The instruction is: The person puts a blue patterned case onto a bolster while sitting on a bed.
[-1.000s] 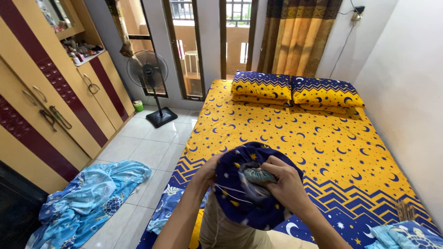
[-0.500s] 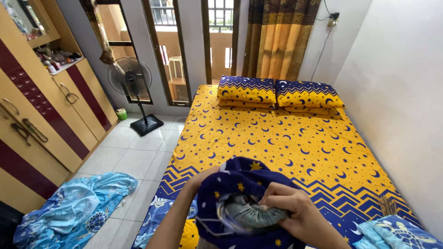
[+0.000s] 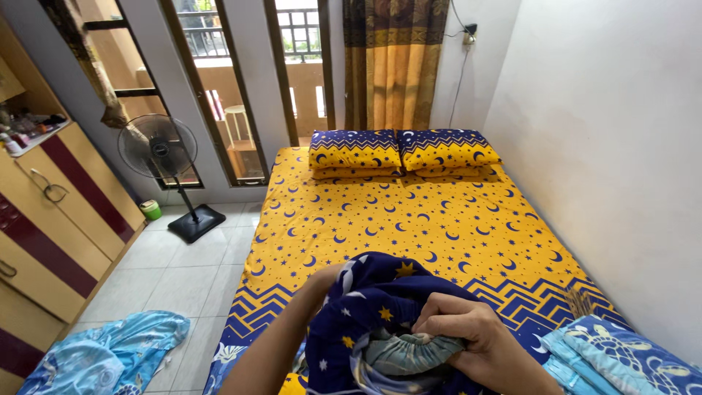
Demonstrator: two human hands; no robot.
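Observation:
A dark blue cover (image 3: pixel 380 300) with yellow stars and white moons is bunched up in front of me at the foot of the bed. My right hand (image 3: pixel 468 340) grips its gathered open edge, where a grey-green pillow end (image 3: pixel 406 350) shows inside. My left hand (image 3: pixel 325 281) is mostly buried in the cover's left side, holding the cloth. Beyond lies the bed (image 3: pixel 395 219) with a yellow sheet printed with blue moons and stars, and two matching pillows (image 3: pixel 402 150) at its head.
Folded light blue cloth (image 3: pixel 607 355) lies on the bed's near right corner. A crumpled blue sheet (image 3: pixel 102 355) lies on the tiled floor at left. A standing fan (image 3: pixel 157 150) is by the window bars, a yellow and maroon wardrobe (image 3: pixel 51 212) at far left, a white wall on the right.
My view has tilted up and shifted. The cover has dropped lower in the frame, and my right hand has bunched its edge tighter around the grey-green pillow end.

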